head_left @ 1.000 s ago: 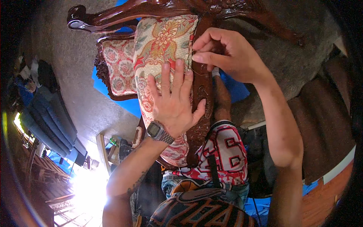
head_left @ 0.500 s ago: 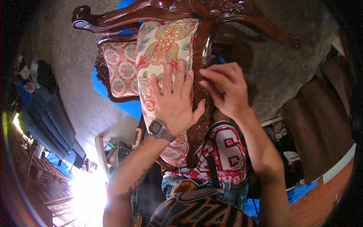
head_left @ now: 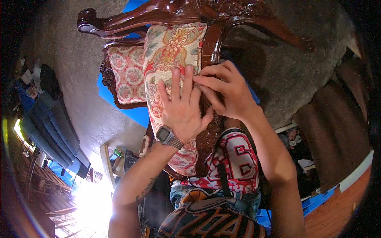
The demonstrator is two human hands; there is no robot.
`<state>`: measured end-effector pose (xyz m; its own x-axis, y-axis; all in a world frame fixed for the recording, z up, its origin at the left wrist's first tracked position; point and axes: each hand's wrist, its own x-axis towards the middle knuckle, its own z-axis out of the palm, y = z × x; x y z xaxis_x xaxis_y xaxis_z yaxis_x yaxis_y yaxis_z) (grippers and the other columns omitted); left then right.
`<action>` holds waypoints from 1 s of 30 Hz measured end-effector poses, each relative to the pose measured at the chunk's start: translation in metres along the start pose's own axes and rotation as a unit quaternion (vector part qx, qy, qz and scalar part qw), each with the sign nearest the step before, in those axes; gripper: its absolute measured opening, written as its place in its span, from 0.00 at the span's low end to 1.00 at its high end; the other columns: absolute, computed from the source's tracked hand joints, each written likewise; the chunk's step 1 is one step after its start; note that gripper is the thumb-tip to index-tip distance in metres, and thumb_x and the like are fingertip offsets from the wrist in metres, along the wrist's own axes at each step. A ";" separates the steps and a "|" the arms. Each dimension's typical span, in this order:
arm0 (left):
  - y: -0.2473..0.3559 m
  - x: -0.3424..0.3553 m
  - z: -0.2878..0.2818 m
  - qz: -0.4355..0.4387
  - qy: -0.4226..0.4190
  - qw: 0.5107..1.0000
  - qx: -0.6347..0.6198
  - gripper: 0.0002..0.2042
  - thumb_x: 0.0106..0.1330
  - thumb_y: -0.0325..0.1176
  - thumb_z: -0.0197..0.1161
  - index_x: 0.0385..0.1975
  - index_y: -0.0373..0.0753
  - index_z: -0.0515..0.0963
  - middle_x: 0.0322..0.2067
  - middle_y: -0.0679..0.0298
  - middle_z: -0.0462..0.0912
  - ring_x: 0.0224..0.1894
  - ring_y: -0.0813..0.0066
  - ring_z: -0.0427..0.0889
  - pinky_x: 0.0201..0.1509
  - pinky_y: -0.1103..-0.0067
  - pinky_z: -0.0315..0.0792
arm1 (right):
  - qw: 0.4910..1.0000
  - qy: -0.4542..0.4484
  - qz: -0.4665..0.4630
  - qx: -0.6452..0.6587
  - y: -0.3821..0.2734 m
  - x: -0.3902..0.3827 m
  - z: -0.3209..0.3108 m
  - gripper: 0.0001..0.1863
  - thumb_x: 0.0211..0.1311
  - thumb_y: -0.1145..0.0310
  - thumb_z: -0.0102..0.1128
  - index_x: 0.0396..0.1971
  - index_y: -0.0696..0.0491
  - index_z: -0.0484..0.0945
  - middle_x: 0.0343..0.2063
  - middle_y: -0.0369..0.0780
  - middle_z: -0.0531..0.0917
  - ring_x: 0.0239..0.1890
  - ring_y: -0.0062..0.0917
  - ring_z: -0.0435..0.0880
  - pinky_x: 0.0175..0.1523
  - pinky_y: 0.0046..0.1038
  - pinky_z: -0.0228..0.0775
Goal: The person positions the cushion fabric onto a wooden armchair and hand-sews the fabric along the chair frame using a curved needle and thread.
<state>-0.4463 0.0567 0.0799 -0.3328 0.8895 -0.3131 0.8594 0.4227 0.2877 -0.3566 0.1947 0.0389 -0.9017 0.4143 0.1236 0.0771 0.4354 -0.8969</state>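
A dark, glossy carved wooden chair (head_left: 212,45) lies tipped over in front of me, its floral upholstered seat (head_left: 172,43) turned up. My left hand (head_left: 180,107), with a watch (head_left: 164,135) on its wrist, presses flat on the fabric, fingers spread. At the seat's right edge, beside the wooden rail, my right hand (head_left: 228,91) is closed in a pinch against the fabric border. A fine pale thread (head_left: 206,60) loops over the rail just above its fingertips and seems to run into the pinch. Whether a needle is there too, I cannot make out.
The chair's patterned backrest (head_left: 126,73) is at the left, over a blue sheet (head_left: 137,115) on the concrete floor (head_left: 83,91). Dark folded cloth (head_left: 51,119) lies far left, and brown material (head_left: 333,131) stands at the right. Bright light glares at lower left.
My right hand has moved left, from just off the rail onto the seat's edge near my left fingers. The left hand stays flat on the fabric.
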 end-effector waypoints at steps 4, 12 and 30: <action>0.000 -0.001 0.000 0.001 -0.004 1.000 0.001 0.33 0.52 0.51 0.59 0.51 0.28 0.69 0.67 0.48 0.52 0.69 0.44 0.46 0.68 0.48 0.35 | 0.999 -0.010 -0.034 -0.004 0.003 0.010 -0.006 0.16 0.45 0.72 0.66 0.39 0.47 0.79 0.34 0.37 0.78 0.33 0.34 0.74 0.38 0.31 0.71; -0.001 0.001 -0.001 0.000 -0.010 1.000 0.012 0.34 0.52 0.52 0.59 0.51 0.28 0.68 0.67 0.47 0.51 0.70 0.44 0.45 0.68 0.47 0.35 | 0.999 0.012 -0.050 -0.016 0.001 0.015 0.007 0.15 0.45 0.78 0.66 0.36 0.51 0.78 0.32 0.39 0.77 0.35 0.35 0.74 0.39 0.32 0.67; 0.004 0.000 -0.004 -0.021 -0.031 0.999 0.008 0.36 0.56 0.53 0.58 0.60 0.35 0.62 0.68 0.51 0.50 0.70 0.47 0.44 0.68 0.49 0.34 | 0.697 -0.033 0.649 -0.303 -0.127 -0.380 -0.167 0.13 0.70 0.63 0.44 0.34 0.58 0.64 0.18 0.44 0.70 0.19 0.42 0.69 0.26 0.37 0.61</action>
<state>-0.4448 0.0590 0.0843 -0.3451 0.8583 -0.3798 0.8516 0.4565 0.2578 0.0473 0.1161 0.1765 0.0800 0.7449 -0.6623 0.9936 -0.0064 0.1129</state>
